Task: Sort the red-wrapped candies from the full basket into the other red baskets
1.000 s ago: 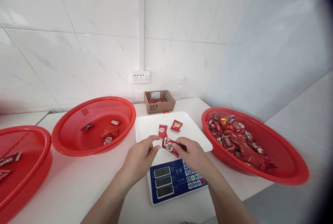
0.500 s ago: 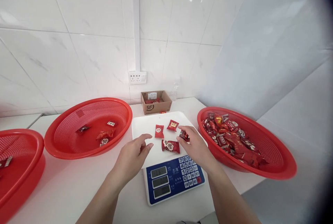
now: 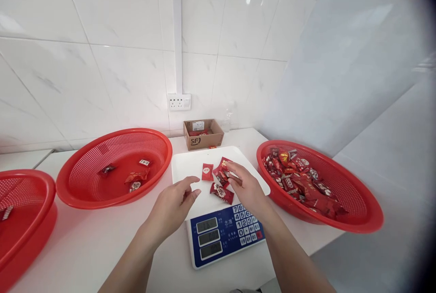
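Observation:
My left hand (image 3: 177, 200) hovers at the left side of the white scale tray (image 3: 184, 166), thumb and forefinger apart with nothing between them. On the tray's right half, my right hand (image 3: 245, 187) has its fingers parted at the edge of a dark red wrapped candy (image 3: 221, 176); whether they touch it I cannot tell. That candy lies against another red candy (image 3: 225, 164), partly covered by my fingers. A small red candy (image 3: 207, 171) with a round white label sits to the left. Nearer me is a larger, tilted red candy (image 3: 221, 192).
Red basket (image 3: 361, 202) at the right holds many candies; another red basket (image 3: 78, 195) at the left holds several. A third basket (image 3: 30, 177) is cut off at the left edge. Behind the scale stands a cardboard box (image 3: 206, 141). The scale's blue keypad panel (image 3: 228, 234) faces me.
My right hand has moved left, and the dark red candy beside it now lies further left, among the others. The larger candy has turned slightly. My left hand stays nearly still.

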`<action>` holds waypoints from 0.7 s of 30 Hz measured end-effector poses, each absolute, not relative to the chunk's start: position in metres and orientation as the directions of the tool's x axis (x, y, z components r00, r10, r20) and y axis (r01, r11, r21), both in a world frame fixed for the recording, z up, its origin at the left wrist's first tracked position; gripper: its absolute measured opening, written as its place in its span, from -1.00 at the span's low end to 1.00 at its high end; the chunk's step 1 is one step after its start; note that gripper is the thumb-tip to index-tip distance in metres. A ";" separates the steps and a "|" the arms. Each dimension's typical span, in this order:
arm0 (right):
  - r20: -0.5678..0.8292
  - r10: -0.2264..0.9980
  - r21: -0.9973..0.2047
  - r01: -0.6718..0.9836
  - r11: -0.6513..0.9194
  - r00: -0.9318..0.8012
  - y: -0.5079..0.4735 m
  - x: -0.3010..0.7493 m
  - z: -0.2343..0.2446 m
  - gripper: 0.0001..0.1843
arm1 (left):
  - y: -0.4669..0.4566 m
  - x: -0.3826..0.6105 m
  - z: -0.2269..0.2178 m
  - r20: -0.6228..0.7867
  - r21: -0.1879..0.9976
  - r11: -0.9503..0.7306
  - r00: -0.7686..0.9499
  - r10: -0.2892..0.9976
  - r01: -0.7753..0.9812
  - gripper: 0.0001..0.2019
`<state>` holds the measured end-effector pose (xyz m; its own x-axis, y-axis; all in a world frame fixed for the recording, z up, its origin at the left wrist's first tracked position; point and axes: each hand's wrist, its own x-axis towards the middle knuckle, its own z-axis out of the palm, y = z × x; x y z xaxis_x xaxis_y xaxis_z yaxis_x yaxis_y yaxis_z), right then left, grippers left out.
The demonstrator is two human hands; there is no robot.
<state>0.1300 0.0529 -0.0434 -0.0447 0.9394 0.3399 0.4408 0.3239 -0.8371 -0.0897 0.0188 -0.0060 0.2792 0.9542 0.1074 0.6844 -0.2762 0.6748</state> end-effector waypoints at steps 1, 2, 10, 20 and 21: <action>0.361 0.931 -0.821 0.459 0.340 -0.043 0.054 0.130 -0.044 -0.56 | 0.019 -0.090 -0.006 0.109 0.671 -0.282 0.285 0.952 0.686 -0.66; 0.380 0.924 -0.796 0.494 0.350 -0.042 0.055 0.130 -0.045 -0.57 | 0.018 -0.090 -0.007 0.109 0.667 -0.288 0.292 0.950 0.687 -0.66; 0.295 0.928 -0.564 0.742 0.362 -0.228 0.047 0.123 -0.042 -0.61 | 0.020 -0.091 -0.007 0.129 0.666 -0.316 0.312 0.941 0.676 -0.65; 0.197 0.965 -0.461 0.852 0.249 -0.175 0.077 0.136 -0.039 -0.54 | 0.019 -0.092 -0.004 0.113 0.655 -0.301 0.305 0.946 0.693 -0.64; 0.171 0.967 -0.464 0.851 0.248 -0.188 0.080 0.136 -0.038 -0.51 | 0.018 -0.092 -0.004 0.105 0.655 -0.296 0.304 0.947 0.695 -0.64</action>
